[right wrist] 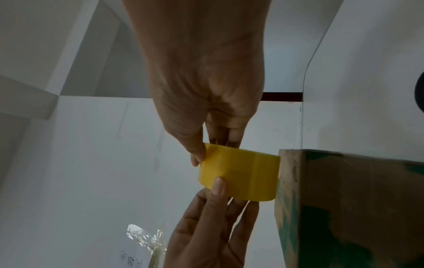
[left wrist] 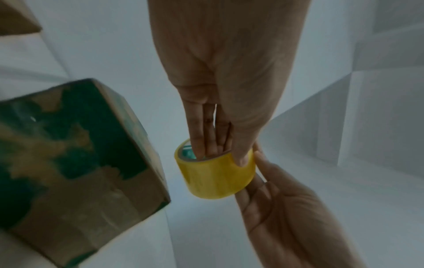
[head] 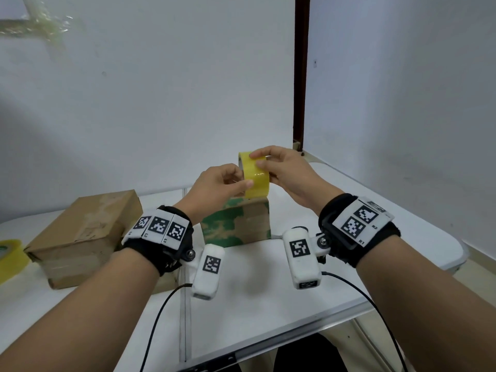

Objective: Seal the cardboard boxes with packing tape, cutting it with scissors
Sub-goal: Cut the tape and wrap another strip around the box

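Second tape roll (head: 9, 257): at the far left edge of the head view, lying on the white table (head: 255, 296), well to the left of the left hand and lower than it; only part of it shows.
Plain box (head: 80, 237): a brown cardboard box on the table, left of and below the left hand, with worn patches on its top.
Left hand (head: 220, 185): raised above the table, gripping the yellow tape roll. In the left wrist view its fingers (left wrist: 206, 145) reach into the core of the roll while the thumb presses on the outer band, so the roll's wall is pinched between them.
Yellow tape roll (head: 256, 178): held in the air between the two hands, standing on edge, its open core turned toward the left hand. It is just above the green-printed box; I cannot tell whether it touches the box top.
Green-printed box (head: 236, 224): a cardboard box with patchy green print, on the table directly under both hands and to the right of the plain box.
Right hand (head: 284, 173): on the right side of the roll, at the same height as the left hand. Its thumb and fingertips are curled onto the outer yellow surface, pinching at it; in the right wrist view the thumb lies on the near edge of the band.
Crumpled clear tape (head: 40, 22): stuck on the wall, high above and left of both hands.
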`<state>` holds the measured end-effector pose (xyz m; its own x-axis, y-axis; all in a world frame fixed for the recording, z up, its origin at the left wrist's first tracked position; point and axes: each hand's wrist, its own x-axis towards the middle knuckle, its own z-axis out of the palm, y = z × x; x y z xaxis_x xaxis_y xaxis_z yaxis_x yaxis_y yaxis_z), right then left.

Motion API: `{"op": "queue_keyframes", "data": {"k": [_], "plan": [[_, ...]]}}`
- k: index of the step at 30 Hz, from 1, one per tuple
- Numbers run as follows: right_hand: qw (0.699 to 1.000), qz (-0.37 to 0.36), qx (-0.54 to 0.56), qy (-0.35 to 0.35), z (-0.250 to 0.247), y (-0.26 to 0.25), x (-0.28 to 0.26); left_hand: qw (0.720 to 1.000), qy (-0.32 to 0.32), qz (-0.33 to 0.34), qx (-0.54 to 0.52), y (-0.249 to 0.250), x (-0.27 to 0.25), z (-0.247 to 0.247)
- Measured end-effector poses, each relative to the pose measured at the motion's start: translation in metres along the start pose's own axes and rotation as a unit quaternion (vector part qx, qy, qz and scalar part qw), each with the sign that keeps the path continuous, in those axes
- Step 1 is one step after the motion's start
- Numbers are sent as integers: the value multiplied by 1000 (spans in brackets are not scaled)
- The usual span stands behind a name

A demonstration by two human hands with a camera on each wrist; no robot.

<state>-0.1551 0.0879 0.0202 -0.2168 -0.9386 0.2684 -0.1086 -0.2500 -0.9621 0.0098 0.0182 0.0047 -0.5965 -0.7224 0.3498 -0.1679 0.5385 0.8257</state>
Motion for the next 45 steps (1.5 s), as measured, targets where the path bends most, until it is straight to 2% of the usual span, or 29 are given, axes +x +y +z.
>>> {"op": "queue_keyframes", "data": {"k": [3,5,7,8,9,11,12,14,16,19,21,22,23,25,26,27,28,29,30,31,32,33,34,37,39,41,43,45], "plan": [[1000,5,-9,-5,0,-4,-1,996,-24,-29,-83,4,0,3],[999,20,13,22,-1,-5,0,997,-25,-29,-64,6,3,1],[997,37,29,56,-3,-6,1,997,51,9,55,4,9,-7],[997,44,22,67,-3,-6,1,986,88,42,132,4,11,-11],[996,51,11,70,-3,-6,2,971,97,82,200,4,13,-14],[997,60,-3,51,1,-8,1,944,59,150,289,2,18,-13],[997,63,1,36,4,-8,0,931,45,159,326,4,19,-10],[997,73,10,3,9,-11,-2,907,49,150,390,7,21,-6],[995,93,23,-21,11,-13,-5,905,55,129,401,8,23,-7],[992,108,56,-33,9,-13,-5,961,64,51,264,-1,23,-14],[990,108,81,-36,4,-10,-3,994,51,-45,83,-5,22,-13],[989,108,95,-45,3,-9,-3,994,34,-99,-24,-3,20,-9],[988,105,102,-54,3,-10,-4,980,15,-151,-127,-1,17,-5],[988,99,103,-62,5,-10,-5,932,-19,-228,-282,2,13,0],[988,100,100,-56,6,-10,-5,916,-32,-254,-309,0,13,2],[989,104,95,-46,6,-9,-5,919,-31,-263,-293,-2,13,3],[990,106,90,-37,5,-7,-4,944,-13,-244,-222,-2,14,3],[991,108,77,-29,3,-5,-4,977,20,-192,-94,-3,15,0],[992,110,59,-23,3,-4,-5,990,54,-111,67,-3,18,-3],[993,113,38,-17,2,-3,-5,974,73,-22,215,0,19,-6],[993,115,25,-15,2,-2,-6,943,76,49,321,3,19,-6],[993,119,18,-17,4,-2,-7,917,71,90,383,6,18,-4],[993,117,18,-22,5,-1,-7,908,68,103,401,6,19,-3],[993,109,29,-42,6,-4,-8,950,61,74,296,-4,19,-3],[992,104,33,-60,5,-4,-7,973,59,10,221,-10,18,-2],[993,100,38,-57,5,0,-7,993,58,-77,74,-13,16,1],[994,94,40,-42,7,0,-9,985,27,-147,-85,-13,10,6],[995,85,48,-20,8,1,-8,967,6,-190,-170,-10,6,10]]}}
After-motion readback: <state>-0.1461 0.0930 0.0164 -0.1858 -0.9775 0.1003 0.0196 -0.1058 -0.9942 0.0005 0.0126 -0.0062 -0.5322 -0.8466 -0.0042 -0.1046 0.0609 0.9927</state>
